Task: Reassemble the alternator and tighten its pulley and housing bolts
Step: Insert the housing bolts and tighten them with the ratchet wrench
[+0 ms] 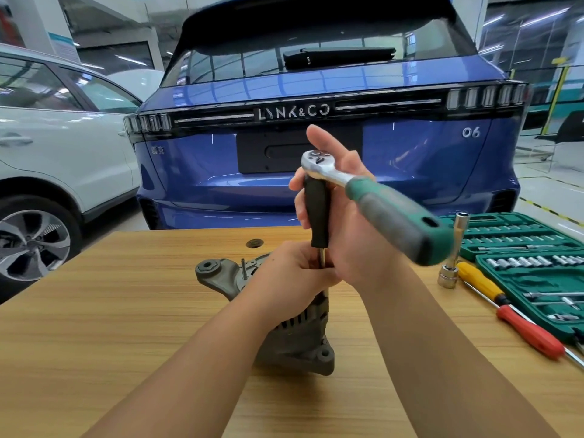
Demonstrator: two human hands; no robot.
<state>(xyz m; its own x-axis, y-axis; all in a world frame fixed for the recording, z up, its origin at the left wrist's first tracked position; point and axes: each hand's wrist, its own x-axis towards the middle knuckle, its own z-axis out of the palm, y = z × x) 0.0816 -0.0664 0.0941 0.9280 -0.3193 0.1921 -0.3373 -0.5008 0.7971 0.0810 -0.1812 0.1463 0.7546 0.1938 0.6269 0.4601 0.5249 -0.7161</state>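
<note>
The alternator [294,324] stands on the wooden table [126,311], left of the green socket case [531,267]. The left hand [294,279] grips its top around the driver shaft; the right hand [344,222] clasps the black driver handle [317,210] under the ratchet [373,197]. The tall stack could lean off the bolt — slipping and rounding it.

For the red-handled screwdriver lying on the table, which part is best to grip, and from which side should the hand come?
Grip the red-handled screwdriver by its thick red handle, coming from above and from the open table side on its left. The handle lies flat and bare there, while the green socket case crowds its right side and the thin shaft offers little hold.
</note>
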